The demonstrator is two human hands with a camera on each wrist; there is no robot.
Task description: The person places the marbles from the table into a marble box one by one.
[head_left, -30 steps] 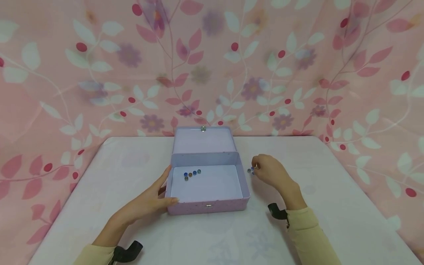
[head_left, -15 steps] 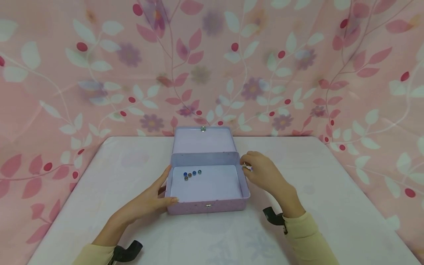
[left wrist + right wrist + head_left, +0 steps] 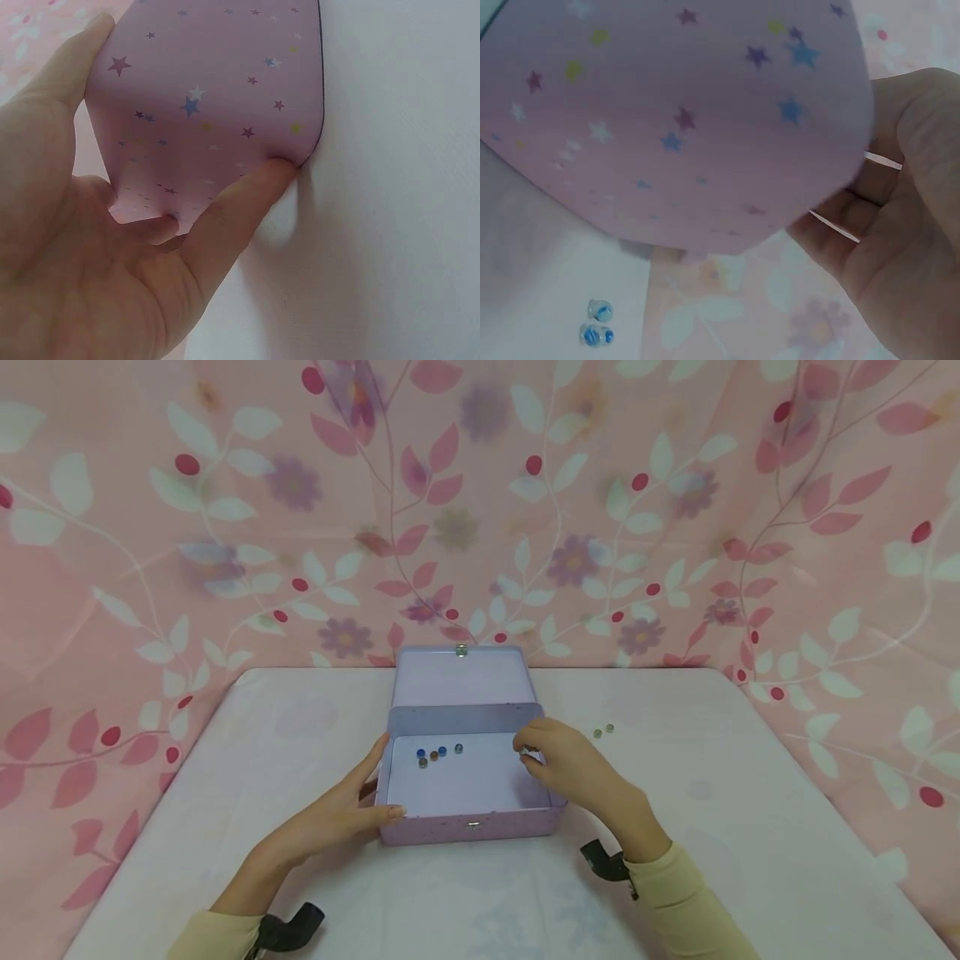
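Observation:
A lilac tin box (image 3: 472, 828) with its hinged lid raised stands on the table. Several glass marbles (image 3: 442, 751), blue, brown and clear, lie in the left part of its floor. My left hand (image 3: 330, 822) grips the box's left side, thumb over the front corner and index finger along the side; the left wrist view shows the thumb (image 3: 240, 210) on the star-printed wall. Above the right part of the box, my right hand (image 3: 573, 764) pinches a small shiny marble (image 3: 528, 750), mostly hidden by the fingers. The box wall hides those fingertips in the right wrist view.
Two glass marbles (image 3: 597, 733) lie on the white-covered table (image 3: 697, 827) right of the box. Behind the raised lid (image 3: 461, 681) hangs a pink floral cloth (image 3: 480, 527). The box's right wall stands below the right hand.
My right hand has moved left from the table across the box's right wall, carrying a marble. Two marbles show on the table. Inside, one marble has shifted slightly right. The left hand stays put.

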